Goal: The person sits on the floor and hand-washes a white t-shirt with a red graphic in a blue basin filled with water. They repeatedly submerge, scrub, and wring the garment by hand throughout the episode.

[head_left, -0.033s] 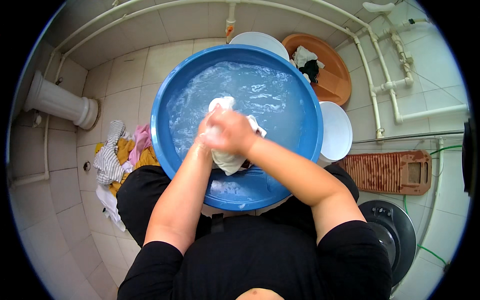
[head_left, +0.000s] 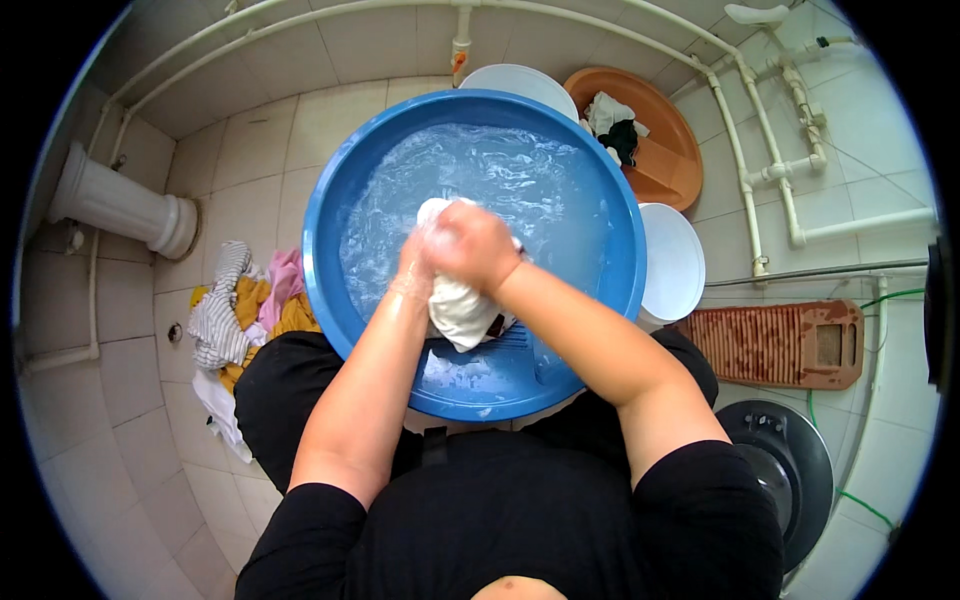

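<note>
A large blue basin (head_left: 318,190) of cloudy, sudsy water stands between my knees. Over its near half, my left hand (head_left: 416,258) and my right hand (head_left: 472,245) are pressed together around a wet white cloth (head_left: 460,312). Part of this cloth pokes out beyond my fingers, and the rest hangs below them toward the basin's ridged near slope (head_left: 470,372). A dark patch shows at the cloth's lower right edge. Both hands are closed; motion blurs the right one, which covers much of the left hand's fingers.
At my left knee lies a pile of striped, mustard, pink and white clothes (head_left: 250,310). Beyond the basin are a white bucket (head_left: 520,82) and an orange-brown tub (head_left: 670,150) holding clothes. To the right are a white bucket (head_left: 672,262), a brown washboard (head_left: 765,345) and a black round-rimmed object (head_left: 800,480).
My right hand has shifted slightly up and right against the left. The hanging cloth shows more of its folds, and the ripples on the water have changed.
</note>
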`<action>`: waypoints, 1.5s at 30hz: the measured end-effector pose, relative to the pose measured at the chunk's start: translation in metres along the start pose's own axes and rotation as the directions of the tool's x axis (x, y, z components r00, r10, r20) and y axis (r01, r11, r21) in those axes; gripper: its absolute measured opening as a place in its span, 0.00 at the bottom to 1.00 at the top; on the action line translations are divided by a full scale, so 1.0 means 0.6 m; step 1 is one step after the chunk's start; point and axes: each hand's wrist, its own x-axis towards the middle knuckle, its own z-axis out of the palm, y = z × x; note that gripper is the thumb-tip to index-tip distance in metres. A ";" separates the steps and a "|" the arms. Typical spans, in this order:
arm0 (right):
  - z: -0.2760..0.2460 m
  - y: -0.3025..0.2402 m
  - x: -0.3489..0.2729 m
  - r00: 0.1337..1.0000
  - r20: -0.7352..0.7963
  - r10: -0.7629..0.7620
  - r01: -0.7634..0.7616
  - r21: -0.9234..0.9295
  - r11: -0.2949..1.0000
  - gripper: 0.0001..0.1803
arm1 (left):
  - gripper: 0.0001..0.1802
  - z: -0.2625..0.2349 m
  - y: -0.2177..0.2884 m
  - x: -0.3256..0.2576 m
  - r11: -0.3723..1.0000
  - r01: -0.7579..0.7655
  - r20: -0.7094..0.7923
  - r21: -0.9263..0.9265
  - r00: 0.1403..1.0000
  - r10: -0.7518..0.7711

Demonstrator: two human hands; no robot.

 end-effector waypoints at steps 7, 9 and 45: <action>-0.002 -0.009 -0.007 0.949 0.201 0.242 -0.275 0.156 0.949 0.10 | 0.12 -0.083 -0.011 0.053 0.968 -0.228 -0.069 0.105 0.969 0.236; -0.002 -0.065 -0.007 0.945 0.298 0.135 -0.154 0.042 0.987 0.09 | 0.14 -0.242 -0.029 0.149 0.974 -0.225 0.072 -0.001 0.972 0.224; -0.014 0.049 0.024 0.959 -0.156 0.237 -0.266 -0.195 0.944 0.12 | 0.19 0.023 0.009 -0.008 0.952 -0.188 -0.129 0.242 0.966 0.224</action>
